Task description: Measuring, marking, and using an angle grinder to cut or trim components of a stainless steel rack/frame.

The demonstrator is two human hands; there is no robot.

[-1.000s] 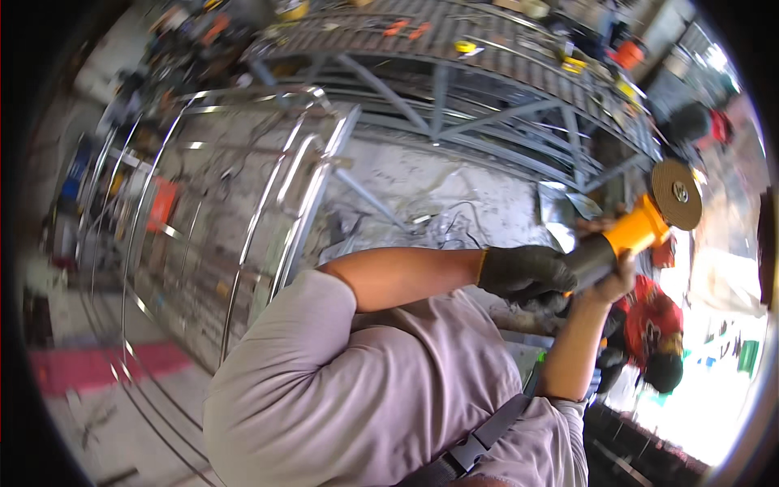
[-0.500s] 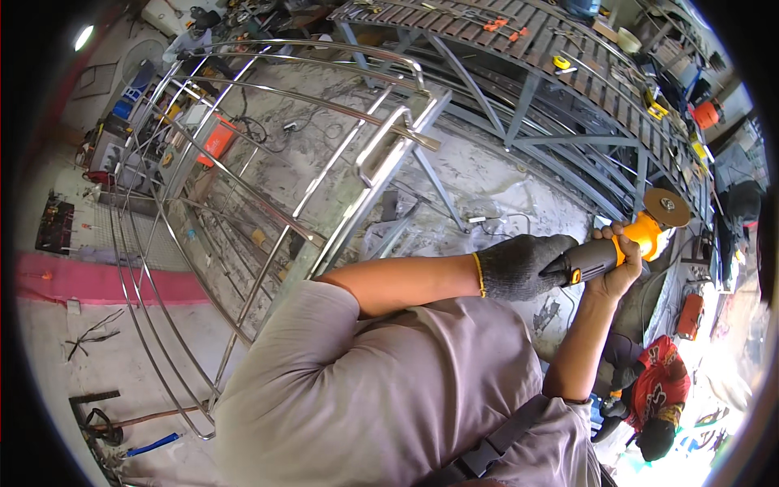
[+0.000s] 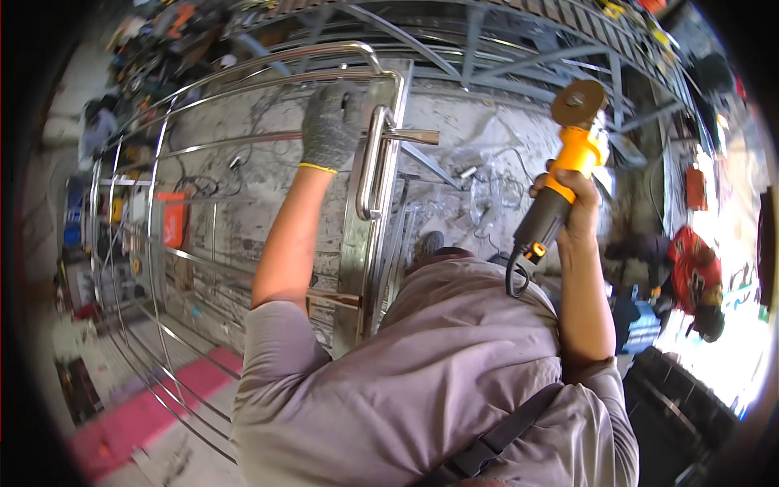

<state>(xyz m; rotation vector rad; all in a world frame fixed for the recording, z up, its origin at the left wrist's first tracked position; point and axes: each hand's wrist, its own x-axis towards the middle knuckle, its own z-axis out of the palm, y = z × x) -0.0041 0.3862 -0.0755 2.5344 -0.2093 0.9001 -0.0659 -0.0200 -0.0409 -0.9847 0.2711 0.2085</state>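
One bare right grip (image 3: 580,199) is wrapping around the yellow-and-black angle grinder (image 3: 578,148), whose brown disc (image 3: 578,103) is standing just above that grip. Well to its left, the gloved left grip (image 3: 331,126) is lying over the shiny metal frame (image 3: 276,137), just left of a tube loop (image 3: 368,166); I'm not managing to tell whether its fingers are clasping anything. Right of the right grip, a person in red (image 3: 695,264) is stooping.

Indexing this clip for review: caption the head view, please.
Bare right grip holding an orange angle grinder; gloved left grip at a shiny tubular metal frame.
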